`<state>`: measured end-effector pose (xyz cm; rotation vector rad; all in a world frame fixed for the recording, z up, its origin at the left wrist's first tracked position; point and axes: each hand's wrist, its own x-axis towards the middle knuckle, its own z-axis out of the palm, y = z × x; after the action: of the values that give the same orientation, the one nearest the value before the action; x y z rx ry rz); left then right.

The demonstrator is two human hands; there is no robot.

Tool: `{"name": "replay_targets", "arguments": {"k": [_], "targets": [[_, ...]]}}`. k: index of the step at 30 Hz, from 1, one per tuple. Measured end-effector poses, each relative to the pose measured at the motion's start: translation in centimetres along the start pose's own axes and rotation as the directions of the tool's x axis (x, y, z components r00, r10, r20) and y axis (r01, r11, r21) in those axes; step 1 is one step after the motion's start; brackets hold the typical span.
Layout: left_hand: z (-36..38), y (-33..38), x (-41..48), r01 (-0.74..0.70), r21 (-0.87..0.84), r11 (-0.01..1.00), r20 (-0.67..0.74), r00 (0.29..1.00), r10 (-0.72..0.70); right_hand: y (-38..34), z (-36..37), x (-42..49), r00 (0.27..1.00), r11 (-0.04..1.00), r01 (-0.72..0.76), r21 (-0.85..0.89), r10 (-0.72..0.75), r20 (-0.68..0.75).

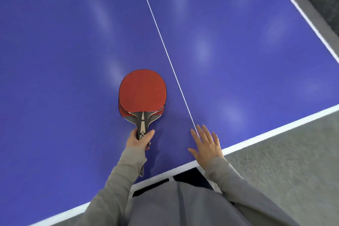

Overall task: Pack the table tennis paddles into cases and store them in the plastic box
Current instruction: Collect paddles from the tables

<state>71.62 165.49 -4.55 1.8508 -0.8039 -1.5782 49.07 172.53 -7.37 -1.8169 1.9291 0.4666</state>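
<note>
Two red table tennis paddles (142, 92) lie stacked one on the other, red faces up, on the blue table tennis table (73, 42). The lower paddle's edge peeks out at the stack's lower left. My left hand (140, 138) grips the handles at their near end. My right hand (206, 143) hovers flat over the table's near edge, fingers straight and spread, holding nothing. No case and no plastic box is in view.
The table's white centre line (165, 49) runs just right of the paddles. Its white near border (275, 130) and right border (302, 14) meet grey floor (284, 170) beyond. My grey sleeves and torso fill the bottom of the view.
</note>
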Motion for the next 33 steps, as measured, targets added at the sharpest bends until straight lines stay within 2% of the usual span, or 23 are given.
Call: {"name": "replay_targets", "arguments": {"k": [7,14,18,25,30,33], "targets": [[-0.1,-0.9,-3.7,-0.086,0.152,0.985,0.247,0.968,0.046,-0.1,4.4,-8.5,0.949,0.938,-0.315,0.141,0.309,0.064],[2.9,-0.8,-7.0,-0.124,0.263,0.957,0.424,0.906,0.001,0.6,8.0,-15.1,0.857,0.804,-0.514,0.299,0.496,0.142],[6.8,-1.0,-9.4,-0.179,0.308,0.935,0.509,0.861,-0.003,2.9,10.3,-18.5,0.785,0.689,-0.614,0.386,0.584,0.207],[16.9,-3.1,-15.3,-0.268,0.360,0.894,0.632,0.775,-0.022,9.8,15.7,-25.0,0.685,0.509,-0.713,0.483,0.652,0.324],[25.0,-6.7,-20.7,-0.247,0.400,0.883,0.661,0.745,-0.090,16.1,20.0,-31.5,0.634,0.360,-0.755,0.547,0.614,0.470],[29.5,-8.6,-23.9,-0.222,0.416,0.882,0.676,0.724,-0.137,19.5,22.1,-35.5,0.627,0.347,-0.765,0.543,0.593,0.505]]}}
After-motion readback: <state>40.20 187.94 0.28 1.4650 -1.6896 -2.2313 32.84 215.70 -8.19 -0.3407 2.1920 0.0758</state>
